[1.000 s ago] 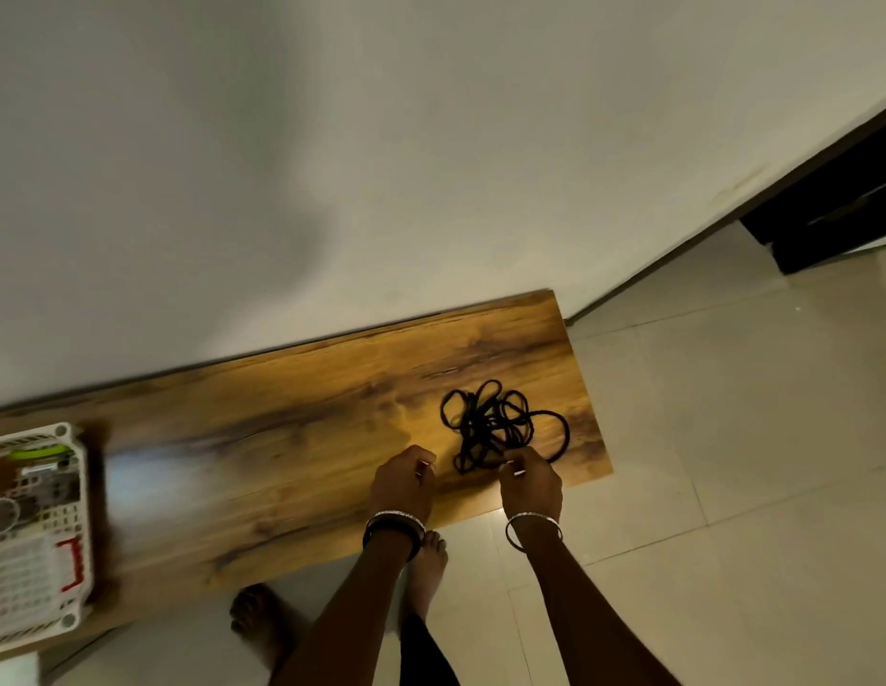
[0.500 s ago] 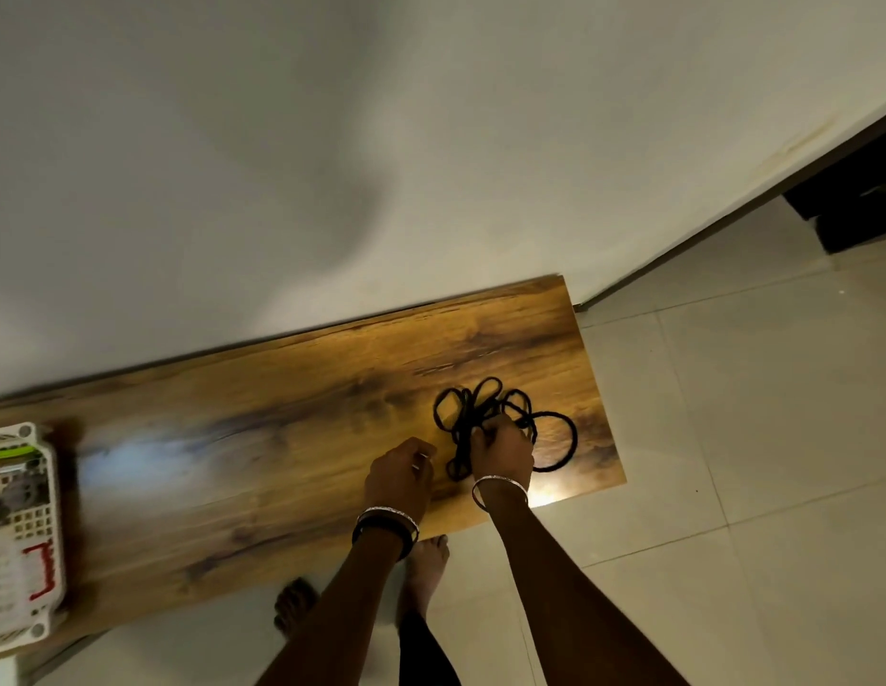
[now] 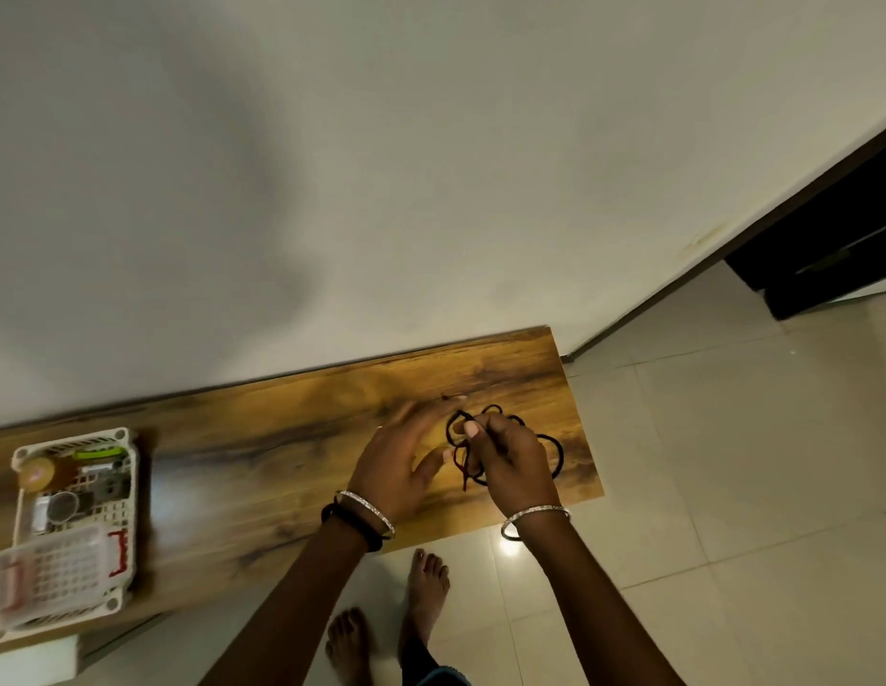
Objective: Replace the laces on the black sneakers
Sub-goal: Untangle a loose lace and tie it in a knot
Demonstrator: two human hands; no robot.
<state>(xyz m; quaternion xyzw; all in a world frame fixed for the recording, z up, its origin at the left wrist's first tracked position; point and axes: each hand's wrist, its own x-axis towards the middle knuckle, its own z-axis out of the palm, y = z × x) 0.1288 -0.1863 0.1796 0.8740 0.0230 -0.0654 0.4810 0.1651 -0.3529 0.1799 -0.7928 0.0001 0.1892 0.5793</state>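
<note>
Laces (image 3: 560, 455): black tangle at the right end of the bench (image 3: 263, 448). Right hand (image 3: 510, 462) pinches strands and lifts them; my read: teasing out 1 end. Left hand (image 3: 396, 467) is blurred, fingers apparently spread beside the tangle, holding nothing. Sneakers not in view.

The right grip (image 3: 510, 462) pinches tangled black laces (image 3: 465, 460) over the wooden worktop (image 3: 263, 453). The left grip (image 3: 399, 465), blurred with fingers spread, hovers beside them. A white basket (image 3: 132, 512) sits at the worktop's left end.
</note>
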